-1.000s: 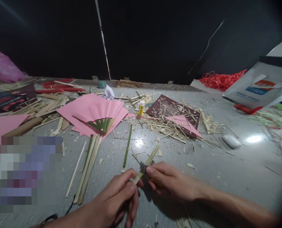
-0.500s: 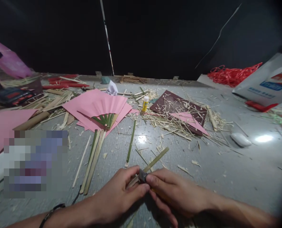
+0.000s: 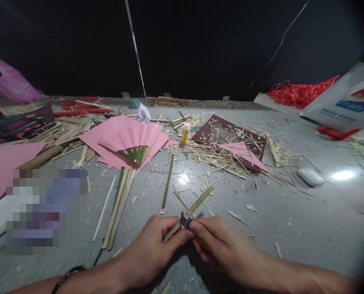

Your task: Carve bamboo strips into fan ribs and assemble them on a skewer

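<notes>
My left hand (image 3: 156,247) is closed round a flat bamboo strip (image 3: 201,199), whose far end points up and to the right. In my right hand (image 3: 220,241) is a cutter knife (image 3: 185,221), its dark blade laid against the strip beside my left thumb. My right fingers cover most of its handle. A green bamboo slat (image 3: 168,183) lies just beyond my hands. To the left rests a pink paper fan (image 3: 131,139) with green ribs, its long bamboo sticks (image 3: 120,208) pointing toward me.
A glue stick (image 3: 185,134) stands near a maroon board (image 3: 214,132) strewn with shavings. Red plastic string (image 3: 301,92), a white printed bag (image 3: 347,98) and a white mouse-shaped object (image 3: 310,177) are on the right. A power tool (image 3: 18,124) and bamboo pieces lie left. A black wall (image 3: 200,49) stands behind.
The knife blade slid back along the strip toward my left hand, then shifted slightly forward again. The view turned a little, and more shavings lie near my hands.
</notes>
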Tool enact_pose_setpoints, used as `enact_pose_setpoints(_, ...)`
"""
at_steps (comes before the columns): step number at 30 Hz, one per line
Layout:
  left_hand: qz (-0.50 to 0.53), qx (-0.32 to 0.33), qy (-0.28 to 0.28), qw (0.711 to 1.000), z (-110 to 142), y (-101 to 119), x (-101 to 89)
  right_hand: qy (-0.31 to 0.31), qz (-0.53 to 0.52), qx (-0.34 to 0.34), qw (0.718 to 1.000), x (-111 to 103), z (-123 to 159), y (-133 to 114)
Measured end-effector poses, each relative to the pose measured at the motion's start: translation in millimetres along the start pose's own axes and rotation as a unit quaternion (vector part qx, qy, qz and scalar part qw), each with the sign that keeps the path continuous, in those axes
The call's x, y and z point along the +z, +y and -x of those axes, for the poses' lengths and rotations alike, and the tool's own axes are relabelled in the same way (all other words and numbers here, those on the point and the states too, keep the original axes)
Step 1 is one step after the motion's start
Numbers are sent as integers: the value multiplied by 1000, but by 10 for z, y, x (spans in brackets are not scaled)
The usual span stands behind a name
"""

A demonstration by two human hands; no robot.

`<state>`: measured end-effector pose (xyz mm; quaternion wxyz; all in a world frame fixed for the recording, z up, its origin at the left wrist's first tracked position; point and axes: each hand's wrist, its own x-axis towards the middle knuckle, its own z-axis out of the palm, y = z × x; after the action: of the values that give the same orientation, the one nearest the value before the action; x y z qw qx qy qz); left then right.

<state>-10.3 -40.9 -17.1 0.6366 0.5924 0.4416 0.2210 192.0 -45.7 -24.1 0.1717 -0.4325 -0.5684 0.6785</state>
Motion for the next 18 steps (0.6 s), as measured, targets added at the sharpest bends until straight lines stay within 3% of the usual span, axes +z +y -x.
enact_pose_setpoints(10, 24, -26, 15, 999, -13, -22, 21, 62, 125, -79, 987, 27, 5, 40)
enact_pose_setpoints(14, 48, -21, 33, 998, -10, -92, 71, 111, 5, -73, 991, 30, -13, -60)
enact_pose_setpoints(18, 72, -46, 46, 995, -9, -133, 69, 155, -110, -84, 978, -50, -38, -168)
